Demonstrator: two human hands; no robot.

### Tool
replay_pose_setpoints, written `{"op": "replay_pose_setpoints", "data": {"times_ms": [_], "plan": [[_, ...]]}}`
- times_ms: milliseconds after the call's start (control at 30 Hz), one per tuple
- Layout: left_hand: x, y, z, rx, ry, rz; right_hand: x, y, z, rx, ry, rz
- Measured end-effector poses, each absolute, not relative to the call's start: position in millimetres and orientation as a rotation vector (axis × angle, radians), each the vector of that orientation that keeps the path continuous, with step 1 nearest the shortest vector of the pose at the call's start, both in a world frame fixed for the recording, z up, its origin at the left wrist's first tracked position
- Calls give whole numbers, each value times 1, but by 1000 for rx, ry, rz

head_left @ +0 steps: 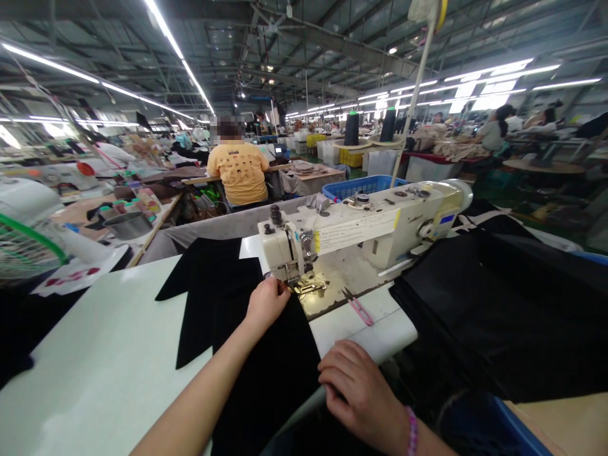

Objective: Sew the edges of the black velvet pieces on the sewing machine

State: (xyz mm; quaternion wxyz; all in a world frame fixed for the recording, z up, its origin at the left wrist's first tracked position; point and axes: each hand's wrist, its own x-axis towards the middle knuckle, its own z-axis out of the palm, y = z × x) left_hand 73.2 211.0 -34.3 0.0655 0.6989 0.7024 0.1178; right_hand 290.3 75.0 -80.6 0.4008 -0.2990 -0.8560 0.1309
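A cream sewing machine (365, 228) stands on a white table (104, 354). Black fabric (223, 297) lies across the table and runs under the presser foot (306, 286). My left hand (266, 304) rests on the fabric just left of the presser foot, fingers curled and pressing the cloth. Closer to me, my right hand (358, 389) lies at the table's front edge, fingers bent and gripping the fabric's near edge. A pink bracelet is on that wrist.
A pile of black fabric (503, 316) fills the right side. Pink tweezers (358, 309) lie by the needle plate. A blue crate (356, 185) sits behind the machine. A person in a yellow shirt (240, 171) sits ahead, back turned. A green fan guard (23, 247) is at left.
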Motion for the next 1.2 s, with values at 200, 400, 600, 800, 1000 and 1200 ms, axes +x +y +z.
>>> {"op": "replay_pose_setpoints", "data": {"times_ms": [200,400,600,800,1000,1200], "plan": [[90,132,-24,2405,1959,373,291,79,-77,-792,-2203,345],[88,74,-51,2686,1318,565,283,101,-72,-842,-2248,379],[68,114,-56,2855,1317,585,269,131,-67,-960,-2303,257],[54,147,-48,2765,1399,541,252,166,-64,-1041,-2322,174],[45,180,-44,2747,1469,499,239,189,-63,-1089,-2292,121],[43,186,-51,2672,1668,503,266,152,-43,-1044,-2140,72]]}}
